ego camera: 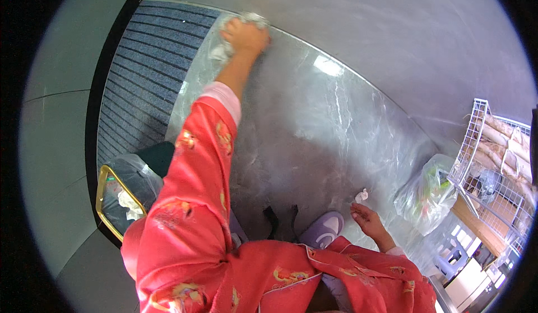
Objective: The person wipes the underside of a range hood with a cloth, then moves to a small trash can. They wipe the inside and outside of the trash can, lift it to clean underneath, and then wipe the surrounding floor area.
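My left hand is stretched far forward, pressing crumpled white tissue or thin cloth against the grey marble-look tile floor. It works close to the foot of the grey wall, beside a striped mat. Low on the right is my right hand, its fingers loosely apart. Just beyond its fingertips lies a small crumpled tissue; it appears to rest on the floor, apart from the hand. Between my arms, a purple slipper shows on my foot.
A blue-grey striped mat covers the far left floor. Nearer stands a gold-rimmed bin with a clear liner and tissue inside. On the right are a filled clear plastic bag, a white wire rack with rolled items, and a purple stool.
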The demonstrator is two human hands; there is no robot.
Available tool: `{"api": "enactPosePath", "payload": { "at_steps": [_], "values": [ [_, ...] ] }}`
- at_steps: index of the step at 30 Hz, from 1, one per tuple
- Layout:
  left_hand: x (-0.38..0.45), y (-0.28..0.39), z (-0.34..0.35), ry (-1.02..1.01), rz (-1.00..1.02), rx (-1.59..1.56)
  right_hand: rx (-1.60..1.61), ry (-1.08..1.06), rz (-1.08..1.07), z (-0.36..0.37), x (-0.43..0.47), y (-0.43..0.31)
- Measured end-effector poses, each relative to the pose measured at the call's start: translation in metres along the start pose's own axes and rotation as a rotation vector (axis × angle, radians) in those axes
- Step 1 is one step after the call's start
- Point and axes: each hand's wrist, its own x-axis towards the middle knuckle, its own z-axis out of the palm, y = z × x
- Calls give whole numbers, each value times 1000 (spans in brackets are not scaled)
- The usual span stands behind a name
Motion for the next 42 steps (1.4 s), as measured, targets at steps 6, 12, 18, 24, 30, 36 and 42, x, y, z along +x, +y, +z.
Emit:
{"api": "enactPosePath", "payload": {
  "at_steps": [6,12,18,24,30,36,42],
  "values": [
    [-66,51,-1,-39,394,-51,-202,-59,-107,-3,35,-43],
    [9,-23,-23,34,33,124,-61,-7,-88,-6,26,-36],
    [53,-47,-20,34,-210,38,-37,40,15,-6,5,-11],
    [1,7,6,-6,143,21,-59,44,-34,-8,17,-6],
    [-3,5,-29,-78,171,159,-124,11,-109,-11,30,-28],
    [57,-35,-26,-9,-339,57,50,105,30,-13,-5,-13],
    [15,2,-13,-18,-164,100,89,67,42,-7,-11,6]
  ]
}}
